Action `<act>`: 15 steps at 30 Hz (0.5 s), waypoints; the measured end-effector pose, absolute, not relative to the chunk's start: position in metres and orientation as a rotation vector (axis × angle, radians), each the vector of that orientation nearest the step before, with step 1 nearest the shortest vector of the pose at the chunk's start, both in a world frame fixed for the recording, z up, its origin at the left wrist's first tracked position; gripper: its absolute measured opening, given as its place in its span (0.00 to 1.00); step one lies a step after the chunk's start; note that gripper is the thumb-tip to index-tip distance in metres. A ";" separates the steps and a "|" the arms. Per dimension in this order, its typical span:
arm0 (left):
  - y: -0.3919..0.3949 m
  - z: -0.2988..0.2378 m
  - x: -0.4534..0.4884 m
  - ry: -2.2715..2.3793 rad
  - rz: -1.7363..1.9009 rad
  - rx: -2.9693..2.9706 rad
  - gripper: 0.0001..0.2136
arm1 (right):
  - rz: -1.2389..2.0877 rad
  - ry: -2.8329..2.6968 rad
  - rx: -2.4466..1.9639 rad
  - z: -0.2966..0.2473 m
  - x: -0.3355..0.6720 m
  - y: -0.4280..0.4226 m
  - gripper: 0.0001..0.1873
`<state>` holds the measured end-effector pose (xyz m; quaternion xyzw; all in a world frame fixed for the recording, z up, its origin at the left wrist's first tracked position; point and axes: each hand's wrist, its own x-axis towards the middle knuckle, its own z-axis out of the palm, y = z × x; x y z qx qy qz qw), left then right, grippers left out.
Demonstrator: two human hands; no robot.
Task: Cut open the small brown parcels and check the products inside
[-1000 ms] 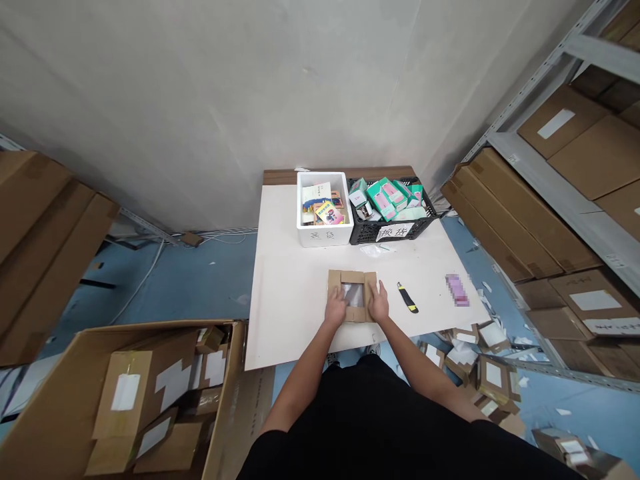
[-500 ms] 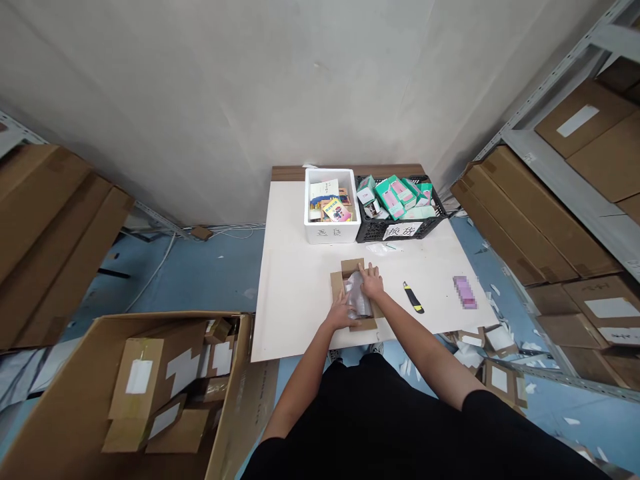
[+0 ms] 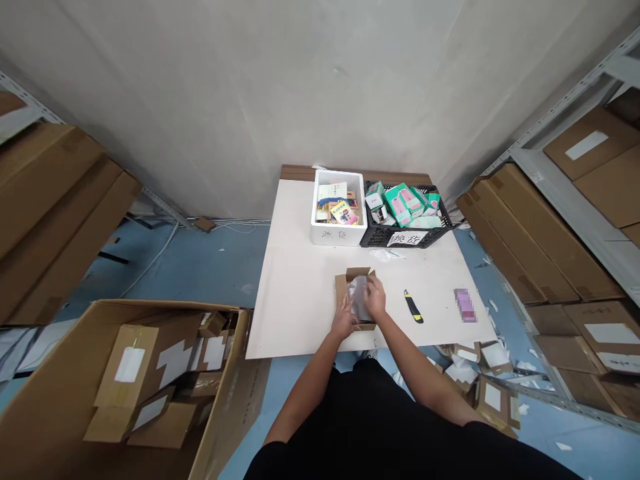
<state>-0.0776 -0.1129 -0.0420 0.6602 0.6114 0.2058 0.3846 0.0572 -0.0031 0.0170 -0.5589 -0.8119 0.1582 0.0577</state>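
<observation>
A small open cardboard box [image 3: 341,288] lies on the white table, its flaps folded outward. Inside it is a translucent plastic bag [image 3: 358,303]; what the bag contains is not clear. My left hand [image 3: 344,321] rests over the box's near left corner, fingers apart and touching the box and the bag. At the right side of the opening, my right hand [image 3: 376,299] has its fingers curled on the bag's edge. To the right lies a black and yellow utility knife [image 3: 413,307].
Behind the box stand a white foam box [image 3: 339,235] of booklets and a black crate [image 3: 380,237] of green and pink packages. A pixelated purple item [image 3: 465,305] lies at the table's right. A large carton [image 3: 240,340] of parcels stands left; shelves [image 3: 530,160] stand right.
My right hand has drawn its fingers in from the box's far right flap onto the bag. My left hand stays at the box's near left. The camera view has shifted slightly.
</observation>
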 end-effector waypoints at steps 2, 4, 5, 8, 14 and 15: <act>-0.113 -0.041 -0.075 1.578 0.517 1.677 0.07 | 0.636 -2.599 -1.587 0.009 0.053 -0.016 0.25; -0.114 -0.039 -0.074 1.593 0.514 1.674 0.07 | 0.702 -2.724 -1.568 0.002 0.046 -0.016 0.24; -0.115 -0.039 -0.074 1.598 0.518 1.670 0.07 | 0.685 -2.777 -1.581 -0.001 0.042 -0.011 0.24; -0.120 -0.035 -0.074 1.600 0.549 1.663 0.07 | 0.603 -2.910 -1.621 -0.012 0.032 0.010 0.28; -0.125 -0.019 -0.070 1.656 0.514 1.663 0.06 | 0.586 -2.918 -1.859 -0.042 0.015 0.022 0.37; -0.125 -0.017 -0.069 1.664 0.501 1.666 0.06 | 0.580 -2.907 -1.891 -0.045 0.013 0.023 0.36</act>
